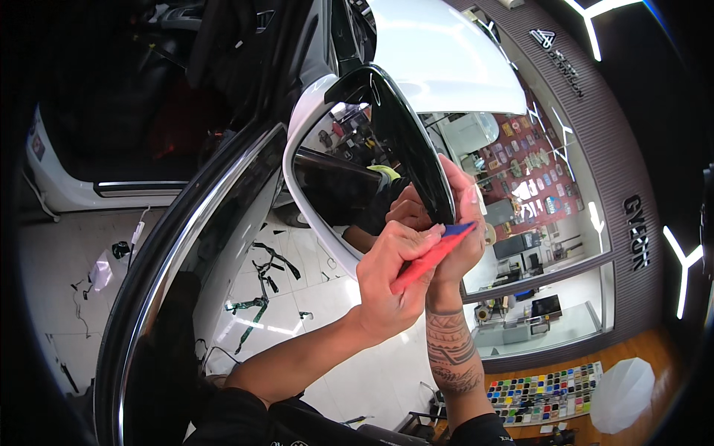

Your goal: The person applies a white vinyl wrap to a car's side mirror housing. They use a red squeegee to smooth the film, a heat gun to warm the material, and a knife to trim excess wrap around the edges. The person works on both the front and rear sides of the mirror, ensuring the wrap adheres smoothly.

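Observation:
A car's side mirror [335, 215], white on the inner side with a glossy black outer edge [405, 134], fills the middle of the view. My left hand [390, 271] is closed around a red squeegee [428, 264] with a blue edge, its tip up against the mirror's lower outer corner. Just beyond it, my right hand [465, 241] curls its fingers round the mirror's outer edge; the squeegee covers part of that hand and some fingertips are hidden. The mirror glass reflects a hand and the room.
Left of the mirror stands an open car door [178, 223] with chrome window trim. Dark, crumpled strips [264, 275] lie on the tiled floor. Behind is a white hood [446, 52]. At lower right are a board of coloured samples [547, 390] and a white faceted object [623, 394].

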The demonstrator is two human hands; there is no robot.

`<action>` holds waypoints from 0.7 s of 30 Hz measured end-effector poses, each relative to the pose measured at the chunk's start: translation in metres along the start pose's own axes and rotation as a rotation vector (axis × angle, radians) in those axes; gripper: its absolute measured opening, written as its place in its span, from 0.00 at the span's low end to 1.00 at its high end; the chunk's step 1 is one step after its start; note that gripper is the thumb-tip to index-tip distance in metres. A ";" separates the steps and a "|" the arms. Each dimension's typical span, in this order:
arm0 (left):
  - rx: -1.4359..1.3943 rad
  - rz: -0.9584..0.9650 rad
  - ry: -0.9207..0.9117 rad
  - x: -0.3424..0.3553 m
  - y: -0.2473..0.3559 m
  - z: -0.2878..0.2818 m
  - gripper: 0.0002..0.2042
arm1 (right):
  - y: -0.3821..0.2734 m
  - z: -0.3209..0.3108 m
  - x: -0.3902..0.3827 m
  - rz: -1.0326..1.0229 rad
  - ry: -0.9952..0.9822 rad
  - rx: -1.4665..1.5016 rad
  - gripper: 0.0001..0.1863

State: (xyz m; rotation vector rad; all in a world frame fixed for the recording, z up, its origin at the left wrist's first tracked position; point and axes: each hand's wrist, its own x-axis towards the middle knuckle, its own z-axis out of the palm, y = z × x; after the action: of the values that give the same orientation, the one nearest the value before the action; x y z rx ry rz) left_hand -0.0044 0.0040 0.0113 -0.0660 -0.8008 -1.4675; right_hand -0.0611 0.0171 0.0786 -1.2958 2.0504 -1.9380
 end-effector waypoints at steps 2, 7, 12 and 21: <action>-0.025 -0.049 0.044 0.001 0.001 0.008 0.06 | -0.005 0.001 0.001 -0.047 0.029 -0.075 0.30; -0.076 -0.167 0.124 0.002 0.004 0.012 0.06 | -0.005 -0.005 -0.001 -0.111 -0.029 -0.203 0.29; -0.073 -0.346 0.227 0.012 0.018 0.023 0.09 | 0.002 -0.008 0.002 -0.179 -0.021 -0.261 0.28; -0.673 -0.436 0.423 0.002 0.020 -0.001 0.16 | 0.011 -0.013 0.006 -0.010 -0.048 -0.032 0.28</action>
State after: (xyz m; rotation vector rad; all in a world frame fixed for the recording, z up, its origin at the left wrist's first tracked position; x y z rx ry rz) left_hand 0.0137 0.0046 0.0197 -0.0860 0.0550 -2.0257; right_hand -0.0779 0.0227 0.0747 -1.3478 2.0647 -1.8660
